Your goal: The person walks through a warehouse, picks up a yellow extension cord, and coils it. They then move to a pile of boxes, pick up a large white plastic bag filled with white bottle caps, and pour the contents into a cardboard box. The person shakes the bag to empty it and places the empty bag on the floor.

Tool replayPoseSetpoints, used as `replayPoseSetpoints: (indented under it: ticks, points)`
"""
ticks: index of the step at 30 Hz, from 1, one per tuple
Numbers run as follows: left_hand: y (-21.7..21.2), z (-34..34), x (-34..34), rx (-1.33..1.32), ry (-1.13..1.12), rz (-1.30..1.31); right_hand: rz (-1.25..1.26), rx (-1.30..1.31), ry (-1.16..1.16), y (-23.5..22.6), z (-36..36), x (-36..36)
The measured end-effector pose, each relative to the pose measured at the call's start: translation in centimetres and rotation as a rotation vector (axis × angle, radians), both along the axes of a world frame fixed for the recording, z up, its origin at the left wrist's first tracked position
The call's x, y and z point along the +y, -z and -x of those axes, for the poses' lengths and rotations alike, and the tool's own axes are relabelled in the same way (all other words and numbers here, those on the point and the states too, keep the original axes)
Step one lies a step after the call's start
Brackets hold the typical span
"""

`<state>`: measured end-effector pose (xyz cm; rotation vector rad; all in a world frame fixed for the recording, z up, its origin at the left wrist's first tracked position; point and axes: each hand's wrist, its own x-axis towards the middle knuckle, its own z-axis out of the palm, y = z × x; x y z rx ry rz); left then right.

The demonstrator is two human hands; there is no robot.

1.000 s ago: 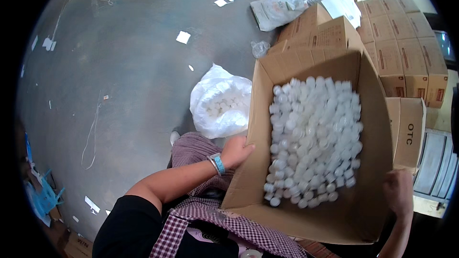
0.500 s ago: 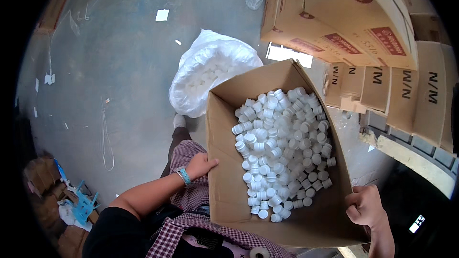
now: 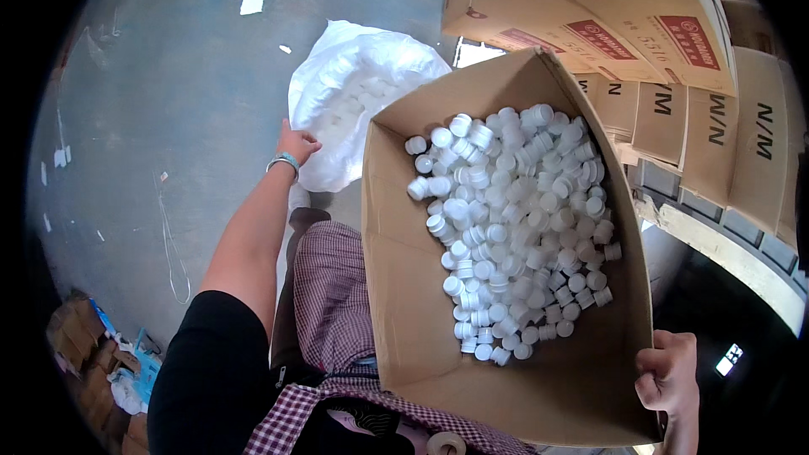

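Note:
A large cardboard box, tilted and open at the top, holds a heap of white plastic bottle caps. My right hand is closed on its near right corner. On the floor ahead, to the left of the box, stands a white plastic sack with its mouth open and similar pale caps inside. My left hand is at the sack's left rim, thumb and fingers apart; whether it touches the plastic is hard to make out. A light-blue watch band circles that wrist.
Large cartons stand at the far right, beside more stacked cardboard boxes. White scraps and a thin looped strap lie on the grey floor. Cardboard pieces and a light-blue plastic item are at the lower left.
My left hand has let go of the box's left edge and reached forward to the sack's rim. Some caps have shifted inside the box, which my right hand keeps holding.

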<state>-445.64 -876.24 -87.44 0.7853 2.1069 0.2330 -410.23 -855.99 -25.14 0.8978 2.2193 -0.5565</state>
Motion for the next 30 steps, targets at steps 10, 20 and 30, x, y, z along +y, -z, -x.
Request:
replayPoseSetpoints:
  ticks: [10,20,30]
  points:
    - [-3.7,-5.3,-0.8,0.169,-0.200,-0.074,-0.134,-0.125,-0.042,-0.6,6.4,-1.6]
    - [-1.0,-2.4,-0.2,-0.156,-0.548,-0.332,-0.151,-0.160,-0.140,2.2,10.8,-1.7]
    - [-9.8,-4.1,-2.0,-0.087,-0.539,-0.303,0.104,-0.293,-0.271,5.6,18.5,-2.6]
